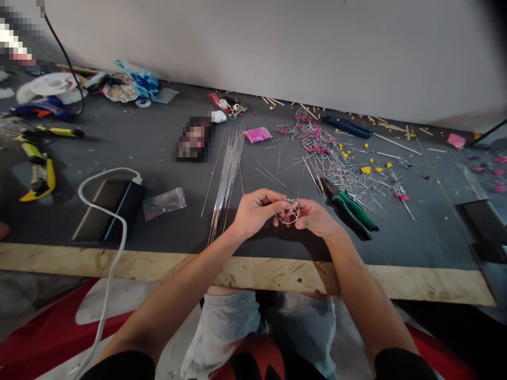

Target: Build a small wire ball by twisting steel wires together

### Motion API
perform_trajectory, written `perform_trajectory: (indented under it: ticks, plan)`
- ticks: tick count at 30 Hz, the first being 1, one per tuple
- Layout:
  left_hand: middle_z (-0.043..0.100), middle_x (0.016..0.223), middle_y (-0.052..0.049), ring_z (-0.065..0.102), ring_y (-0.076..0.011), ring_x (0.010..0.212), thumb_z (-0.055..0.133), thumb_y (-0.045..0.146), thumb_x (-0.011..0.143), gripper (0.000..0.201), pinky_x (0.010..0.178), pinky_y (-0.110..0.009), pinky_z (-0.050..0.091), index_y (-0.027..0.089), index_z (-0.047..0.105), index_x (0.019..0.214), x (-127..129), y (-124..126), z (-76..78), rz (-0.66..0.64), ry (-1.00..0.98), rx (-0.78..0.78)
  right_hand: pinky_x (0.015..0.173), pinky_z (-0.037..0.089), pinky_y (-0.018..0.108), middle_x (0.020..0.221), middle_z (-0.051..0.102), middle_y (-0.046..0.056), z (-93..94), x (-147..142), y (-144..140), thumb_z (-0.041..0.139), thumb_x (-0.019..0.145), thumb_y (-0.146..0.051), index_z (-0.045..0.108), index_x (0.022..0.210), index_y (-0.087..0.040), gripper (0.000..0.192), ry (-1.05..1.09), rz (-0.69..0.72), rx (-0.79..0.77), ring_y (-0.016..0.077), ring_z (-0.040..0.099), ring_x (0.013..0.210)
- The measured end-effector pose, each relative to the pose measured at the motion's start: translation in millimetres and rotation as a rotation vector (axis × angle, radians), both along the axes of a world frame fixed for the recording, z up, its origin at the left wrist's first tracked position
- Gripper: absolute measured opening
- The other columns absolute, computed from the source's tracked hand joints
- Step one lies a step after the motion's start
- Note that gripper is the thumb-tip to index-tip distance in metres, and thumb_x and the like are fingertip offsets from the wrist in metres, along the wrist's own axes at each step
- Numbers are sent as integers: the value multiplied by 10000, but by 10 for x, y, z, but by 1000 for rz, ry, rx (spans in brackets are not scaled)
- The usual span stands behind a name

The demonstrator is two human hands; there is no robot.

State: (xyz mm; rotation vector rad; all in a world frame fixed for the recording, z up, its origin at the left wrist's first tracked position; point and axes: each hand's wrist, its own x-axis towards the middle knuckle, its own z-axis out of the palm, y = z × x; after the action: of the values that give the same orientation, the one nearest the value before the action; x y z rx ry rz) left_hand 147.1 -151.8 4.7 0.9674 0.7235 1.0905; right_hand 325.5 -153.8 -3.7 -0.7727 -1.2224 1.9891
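Just above the table's front part, my left hand (257, 212) pinches a small rounded piece of bent silver wire (292, 212) between thumb and fingers. From the other side my right hand (315, 216) grips the same wire piece, its fingertips curled against it. The far ends of some fingers are hidden behind the wire and the hands. Left of my left hand lies a bundle of straight metal wires (229, 174). Pliers with green and black handles (352, 208) rest close to my right hand, their jaws pointing toward the back left.
Wire pieces with pink bits (315, 137) are heaped at the back right, near a dark blue cutter (346, 126). A pink packet (258, 135) lies behind my hands. Leftward are a power bank (111, 208) with a white cable, a plastic bag (164, 204) and a glue gun (43, 109).
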Motion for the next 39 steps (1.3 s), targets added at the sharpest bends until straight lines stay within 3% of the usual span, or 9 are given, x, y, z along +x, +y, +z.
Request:
perform_trajectory:
  ticks: [12, 18, 23, 26, 29, 31, 34, 39]
  plan:
    - [670, 654, -35, 637, -132, 561, 730, 291, 694, 226, 384, -195, 489, 123, 630, 808, 5, -17, 10, 8, 46, 12, 695, 442, 247, 792, 665, -10, 10, 36, 5, 801, 623, -266, 636, 835, -172, 285, -2, -32, 44, 98, 599, 725]
    - [640, 712, 10, 608, -99, 548, 757, 242, 659, 369, 368, -169, 450, 160, 588, 977, 1, 42, -13, -70, -89, -60, 682, 457, 255, 755, 653, -20, 40, 7, 4, 809, 606, -274, 616, 813, -174, 300, -11, -53, 22, 102, 603, 702]
    - [633, 724, -6, 602, -94, 556, 767, 247, 644, 368, 395, -172, 445, 152, 615, 966, -21, 51, 7, -152, -74, -114, 666, 470, 266, 740, 649, -20, 75, -1, -9, 808, 600, -306, 618, 806, -186, 304, -41, -70, 42, 108, 601, 678]
    - [635, 695, -5, 581, -85, 528, 764, 256, 647, 332, 414, -183, 449, 148, 632, 931, -26, 65, -8, -113, -32, -117, 657, 479, 274, 741, 646, -10, 84, 16, -10, 795, 612, -341, 630, 801, -184, 297, -72, -78, 58, 112, 589, 668]
    - [631, 676, 5, 549, -67, 498, 768, 267, 638, 297, 453, -200, 469, 140, 642, 875, -14, 83, -45, 19, 17, -83, 653, 482, 272, 767, 647, 2, 75, 23, -5, 784, 623, -367, 641, 859, -188, 329, -81, -88, 74, 114, 584, 674]
    - [646, 708, -1, 555, -69, 504, 767, 289, 636, 277, 479, -214, 486, 137, 642, 831, 3, 85, -71, 129, 69, -58, 645, 481, 265, 800, 652, 4, 52, 6, 0, 797, 604, -357, 638, 906, -202, 375, -96, -139, 71, 118, 589, 689]
    - [669, 749, -16, 599, -96, 568, 756, 322, 643, 260, 545, -241, 522, 137, 645, 788, 29, 74, -107, 241, 149, -49, 631, 470, 256, 789, 653, -1, -3, -46, 11, 775, 637, -338, 645, 881, -204, 307, -197, -332, 106, 112, 583, 665]
    - [683, 748, -25, 639, -119, 669, 732, 338, 674, 245, 686, -271, 532, 143, 682, 814, 44, 74, -168, 204, 187, -61, 686, 455, 276, 656, 626, -20, -53, -102, 31, 686, 731, -370, 661, 828, -193, 203, -354, -605, 236, 119, 570, 636]
